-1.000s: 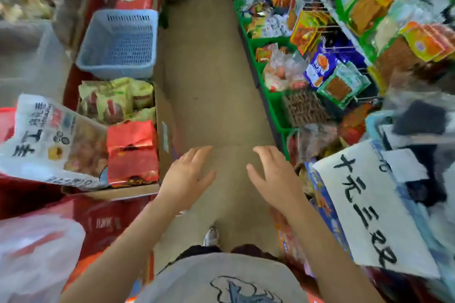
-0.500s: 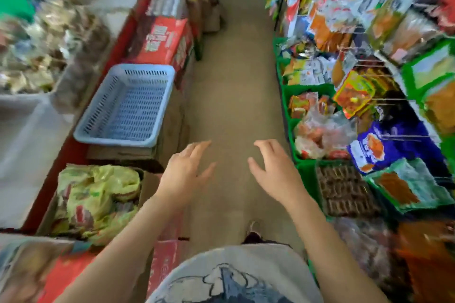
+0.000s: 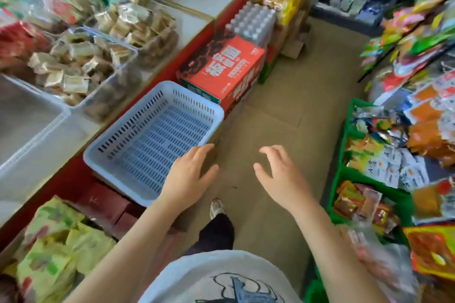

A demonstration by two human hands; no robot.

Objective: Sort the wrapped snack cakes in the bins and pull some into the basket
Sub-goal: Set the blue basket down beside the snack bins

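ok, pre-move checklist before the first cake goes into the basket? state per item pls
1. Blue basket holds nothing: ok.
2. Basket within reach: ok, the left hand is at its near right corner, though contact cannot be told.
3. Left hand free: ok, fingers relaxed, holding nothing.
4. Right hand free: ok, fingers spread over the aisle floor.
5. Wrapped snack cakes located: ok, heaped in clear bins on the counter, left of and beyond the basket.
6. Cakes sorted by kind: cannot tell, too blurred.
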